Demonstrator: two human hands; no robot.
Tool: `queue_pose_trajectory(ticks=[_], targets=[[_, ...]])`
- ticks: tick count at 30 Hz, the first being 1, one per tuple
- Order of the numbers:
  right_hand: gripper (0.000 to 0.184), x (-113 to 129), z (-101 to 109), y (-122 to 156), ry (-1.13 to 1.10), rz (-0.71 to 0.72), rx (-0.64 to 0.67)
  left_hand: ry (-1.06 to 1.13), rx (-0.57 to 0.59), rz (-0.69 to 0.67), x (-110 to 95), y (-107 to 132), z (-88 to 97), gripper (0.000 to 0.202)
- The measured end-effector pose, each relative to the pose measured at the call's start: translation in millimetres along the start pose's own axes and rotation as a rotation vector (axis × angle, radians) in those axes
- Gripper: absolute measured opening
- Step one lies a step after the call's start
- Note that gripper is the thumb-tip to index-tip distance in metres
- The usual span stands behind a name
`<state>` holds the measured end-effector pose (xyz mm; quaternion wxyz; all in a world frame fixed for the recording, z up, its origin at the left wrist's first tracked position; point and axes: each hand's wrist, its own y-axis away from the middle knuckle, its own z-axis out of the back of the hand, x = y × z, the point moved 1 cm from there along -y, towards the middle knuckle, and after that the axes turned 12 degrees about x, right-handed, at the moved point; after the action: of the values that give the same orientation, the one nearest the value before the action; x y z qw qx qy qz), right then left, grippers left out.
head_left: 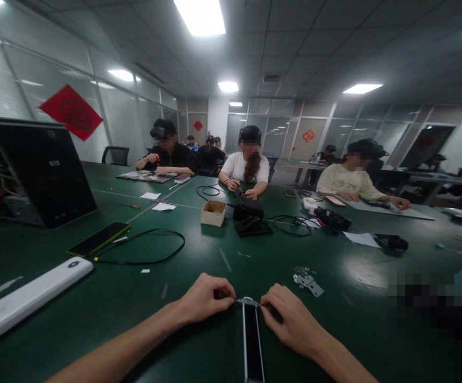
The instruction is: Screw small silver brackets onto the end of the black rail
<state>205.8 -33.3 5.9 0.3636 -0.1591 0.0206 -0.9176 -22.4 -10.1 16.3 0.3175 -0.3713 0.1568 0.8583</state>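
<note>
A long, narrow bar (253, 340) with a black face and silver edges lies on the green table, pointing away from me. At its far end sits a small silver metal fitting (248, 300). My left hand (206, 300) pinches at the left side of that fitting, thumb and forefinger closed. On the opposite side, my right hand (290, 319) is pinched closed at the fitting's right end. Whatever is between the fingertips is too small to name. Beyond my right hand lie several flat metal brackets (308, 284) and small loose hardware pieces (303, 270).
A white elongated device (35, 295) and a phone with a green edge (99, 238) lie left, beside a black cable (143, 261). Ahead stand a cardboard box (213, 214) and a black device (248, 210). A computer case (39, 170) stands far left. Several people sit across the table.
</note>
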Motion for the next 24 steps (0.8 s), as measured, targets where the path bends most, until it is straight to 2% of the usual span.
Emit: queue_pose_trajectory(ticks=[3, 11, 16, 21, 24], targets=[[0.015, 1, 0, 0, 0.001, 0.006, -0.01, 0.025, 0.019, 0.003, -2, 1, 2.1, 0.014], [0.015, 2, 1, 1, 0.005, 0.007, 0.013, 0.071, 0.048, -0.092, -4, 2, 3.4, 0.016], [0.012, 4, 2, 2, -0.074, -0.002, 0.026, 0.337, 0.069, -0.04, -2, -1, 1.5, 0.016], [0.014, 4, 0, 2, -0.132, 0.065, -0.075, 0.581, 0.141, -0.042, 3, -3, 1.7, 0.02], [0.014, 2, -2, 3, -0.144, 0.098, -0.126, 0.665, 0.145, -0.047, 6, -3, -0.4, 0.024]])
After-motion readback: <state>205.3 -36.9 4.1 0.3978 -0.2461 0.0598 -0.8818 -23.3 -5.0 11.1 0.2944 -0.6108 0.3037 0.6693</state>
